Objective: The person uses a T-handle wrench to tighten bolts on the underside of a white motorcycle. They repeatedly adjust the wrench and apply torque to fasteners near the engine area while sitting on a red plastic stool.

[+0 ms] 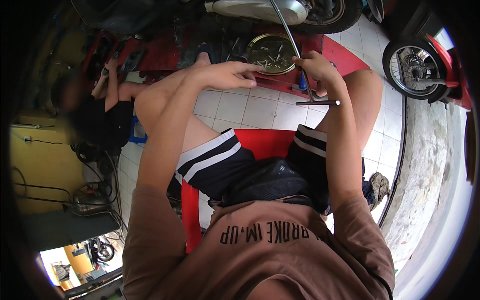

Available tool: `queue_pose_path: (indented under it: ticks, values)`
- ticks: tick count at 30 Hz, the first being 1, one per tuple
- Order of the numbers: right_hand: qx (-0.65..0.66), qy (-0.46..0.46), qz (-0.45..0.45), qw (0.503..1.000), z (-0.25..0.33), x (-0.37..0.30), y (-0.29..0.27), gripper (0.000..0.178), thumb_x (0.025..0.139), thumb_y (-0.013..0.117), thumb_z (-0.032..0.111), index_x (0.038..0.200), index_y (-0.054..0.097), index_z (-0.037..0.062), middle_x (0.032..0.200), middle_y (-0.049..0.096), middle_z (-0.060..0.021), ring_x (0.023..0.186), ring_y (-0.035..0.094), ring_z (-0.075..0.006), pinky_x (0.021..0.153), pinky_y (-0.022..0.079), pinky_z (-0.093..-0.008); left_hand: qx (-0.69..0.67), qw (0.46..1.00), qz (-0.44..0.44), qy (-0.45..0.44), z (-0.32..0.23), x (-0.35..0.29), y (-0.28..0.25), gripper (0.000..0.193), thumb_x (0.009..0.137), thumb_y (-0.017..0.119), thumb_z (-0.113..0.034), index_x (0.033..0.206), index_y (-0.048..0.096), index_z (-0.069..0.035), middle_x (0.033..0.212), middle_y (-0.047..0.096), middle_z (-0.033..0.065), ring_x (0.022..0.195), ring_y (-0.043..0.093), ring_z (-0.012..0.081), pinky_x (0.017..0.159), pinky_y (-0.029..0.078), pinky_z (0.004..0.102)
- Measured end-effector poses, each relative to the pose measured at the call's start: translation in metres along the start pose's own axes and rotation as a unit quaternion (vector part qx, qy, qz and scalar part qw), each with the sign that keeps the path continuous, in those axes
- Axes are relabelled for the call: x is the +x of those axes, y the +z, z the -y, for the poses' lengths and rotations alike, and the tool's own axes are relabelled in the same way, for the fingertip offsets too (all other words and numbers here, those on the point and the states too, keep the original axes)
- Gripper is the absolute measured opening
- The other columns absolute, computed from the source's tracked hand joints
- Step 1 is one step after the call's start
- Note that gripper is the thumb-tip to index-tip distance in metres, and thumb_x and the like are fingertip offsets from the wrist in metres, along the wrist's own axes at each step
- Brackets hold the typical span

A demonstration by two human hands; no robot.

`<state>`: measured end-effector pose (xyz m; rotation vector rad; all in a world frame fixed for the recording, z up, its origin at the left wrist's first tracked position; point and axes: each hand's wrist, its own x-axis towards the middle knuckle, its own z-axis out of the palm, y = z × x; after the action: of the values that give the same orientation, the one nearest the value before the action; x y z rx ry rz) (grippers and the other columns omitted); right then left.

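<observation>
My right hand (pixel 319 69) is closed around a long T-handle wrench (pixel 289 31). Its crossbar sits below the hand, near my right knee, and the shaft runs up toward the motorcycle. My left hand (pixel 227 76) reaches toward a round gold-coloured tray (pixel 252 41); its index finger is stretched out near the rim, the other fingers are loosely bent, and nothing shows in them. Several small bolts (pixel 274 57) lie scattered in the tray. Just beside my right hand is a blue tool handle (pixel 303 82).
A motorcycle (pixel 260 10) stands ahead over a red platform (pixel 345 54). To the right are a red motorcycle's wheel (pixel 415 69) and a wall. At the left, another person (pixel 102 115) sits working near hoses and a compressor (pixel 92 199). I sit on a red chair (pixel 262 141).
</observation>
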<state>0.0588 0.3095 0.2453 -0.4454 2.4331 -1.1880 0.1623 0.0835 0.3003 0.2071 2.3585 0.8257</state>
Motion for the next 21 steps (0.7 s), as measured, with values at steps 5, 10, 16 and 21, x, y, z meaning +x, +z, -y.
queue_pose_path:
  ticks: [5,10,16,21]
  values:
    - [0.043,0.019,-0.048,0.998,-0.005,0.009,-0.003,0.044,0.085,0.057,0.040,0.089,0.068,-0.0025,0.084,0.066,-0.0173,0.083,0.063,-0.0269,0.077,0.046,-0.0369,-0.007,0.980,-0.161,-0.115,0.076,-0.078,-0.060,0.040,0.089,0.055,-0.012,0.129,0.050,-0.006,0.101,0.062,0.0104,0.094,0.060,0.0182,0.089,0.045,0.0322]
    - [0.097,0.033,-0.027,0.994,-0.002,0.012,-0.007,0.044,0.087,0.055,0.041,0.096,0.068,0.0002,0.094,0.067,-0.0178,0.091,0.062,-0.0288,0.084,0.045,-0.0374,0.365,0.889,-0.265,-0.084,0.093,-0.095,-0.067,0.030,0.081,0.053,-0.002,0.110,0.060,-0.002,0.101,0.062,0.0167,0.085,0.060,0.0303,0.079,0.047,0.0377]
    - [0.093,0.015,-0.079,0.992,-0.010,0.013,-0.005,0.044,0.086,0.055,0.041,0.092,0.068,0.0000,0.093,0.067,-0.0171,0.090,0.063,-0.0291,0.081,0.047,-0.0381,0.481,0.849,-0.201,-0.090,0.080,-0.127,-0.066,0.040,0.077,0.054,0.001,0.117,0.056,-0.004,0.098,0.059,0.0138,0.094,0.055,0.0310,0.083,0.043,0.0412]
    - [0.099,0.035,-0.075,0.992,-0.010,0.011,-0.013,0.046,0.087,0.054,0.042,0.099,0.062,-0.0014,0.092,0.064,-0.0167,0.088,0.060,-0.0274,0.079,0.046,-0.0395,0.592,0.784,-0.176,-0.058,0.027,-0.102,-0.051,0.039,0.078,0.055,-0.002,0.117,0.056,-0.007,0.096,0.059,0.0119,0.091,0.054,0.0296,0.082,0.042,0.0389]
